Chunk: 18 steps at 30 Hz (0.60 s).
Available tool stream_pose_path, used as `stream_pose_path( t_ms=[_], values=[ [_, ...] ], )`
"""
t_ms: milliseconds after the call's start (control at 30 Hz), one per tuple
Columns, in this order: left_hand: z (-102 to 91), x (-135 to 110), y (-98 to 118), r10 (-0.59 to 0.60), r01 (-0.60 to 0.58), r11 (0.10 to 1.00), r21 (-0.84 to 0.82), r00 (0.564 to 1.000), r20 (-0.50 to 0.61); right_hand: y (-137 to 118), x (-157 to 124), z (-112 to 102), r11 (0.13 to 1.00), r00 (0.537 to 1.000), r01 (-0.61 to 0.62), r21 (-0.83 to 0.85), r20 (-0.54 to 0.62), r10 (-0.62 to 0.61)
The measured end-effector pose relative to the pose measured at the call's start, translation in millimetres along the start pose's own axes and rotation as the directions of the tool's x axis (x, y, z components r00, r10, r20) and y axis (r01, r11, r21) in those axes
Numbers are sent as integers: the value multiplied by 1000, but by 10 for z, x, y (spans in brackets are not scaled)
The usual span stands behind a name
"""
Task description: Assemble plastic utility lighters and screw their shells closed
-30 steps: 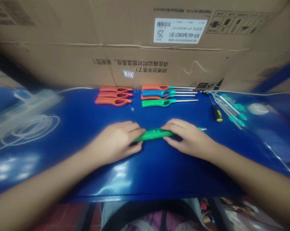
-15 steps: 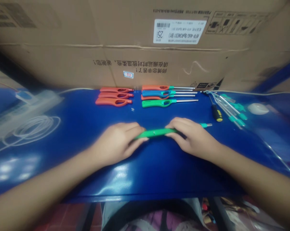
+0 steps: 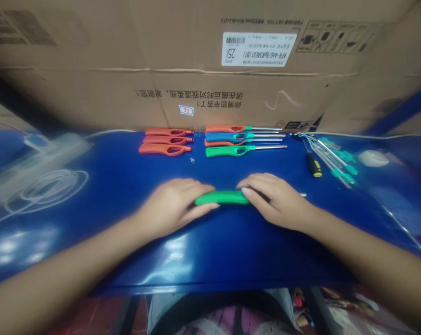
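Note:
A green gas lighter (image 3: 224,197) lies level between my two hands, above the blue table. My left hand (image 3: 177,200) pinches its left end between thumb and fingers. Around its right part my right hand (image 3: 275,200) is closed, hiding the trigger area; a short bit of metal tube shows past the knuckles. Beyond my hands, several finished-looking lighters with metal tubes lie side by side, among them a green lighter (image 3: 220,151) and a blue lighter (image 3: 220,136). Left of these are orange-red lighter bodies (image 3: 154,148) without tubes.
A yellow-and-black screwdriver (image 3: 314,165) lies at right beside metal tubes with teal ends (image 3: 339,163) and a white rounded object (image 3: 374,158). Coiled white cable (image 3: 53,186) and a power strip (image 3: 57,151) are at left. A cardboard box (image 3: 105,83) stands behind.
The green lighter has rolled in my hands, so a broader side shows, and its teal collar is now hidden. My right thumb has moved onto its side.

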<state>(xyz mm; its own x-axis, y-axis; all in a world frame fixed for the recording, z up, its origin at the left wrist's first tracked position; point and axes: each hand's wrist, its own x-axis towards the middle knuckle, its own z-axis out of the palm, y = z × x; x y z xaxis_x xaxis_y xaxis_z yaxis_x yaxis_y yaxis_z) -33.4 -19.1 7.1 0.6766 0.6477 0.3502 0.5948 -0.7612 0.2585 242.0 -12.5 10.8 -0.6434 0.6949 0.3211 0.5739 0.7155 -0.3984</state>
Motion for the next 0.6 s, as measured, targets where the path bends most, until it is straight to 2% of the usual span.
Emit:
stream_pose_path(
  t_ms=[200, 333, 500, 600],
  values=[
    [1, 8, 44, 51, -52, 998, -25, 999, -12, -38, 0, 22, 990, 987, 143, 16, -78, -142],
    [33, -6, 75, 87, -87, 996, -20, 996, -16, -37, -15, 51, 974, 970, 228, 19, -91, -225],
    [43, -15, 97, 155, -156, 988, -4, 987, -48, -49, -26, 63, 972, 969, 234, -3, -78, -233],
    [30, -8, 78, 134, -134, 991, 4, 990, -43, -48, -8, 65, 981, 978, 193, 16, -79, -191]
  ],
)
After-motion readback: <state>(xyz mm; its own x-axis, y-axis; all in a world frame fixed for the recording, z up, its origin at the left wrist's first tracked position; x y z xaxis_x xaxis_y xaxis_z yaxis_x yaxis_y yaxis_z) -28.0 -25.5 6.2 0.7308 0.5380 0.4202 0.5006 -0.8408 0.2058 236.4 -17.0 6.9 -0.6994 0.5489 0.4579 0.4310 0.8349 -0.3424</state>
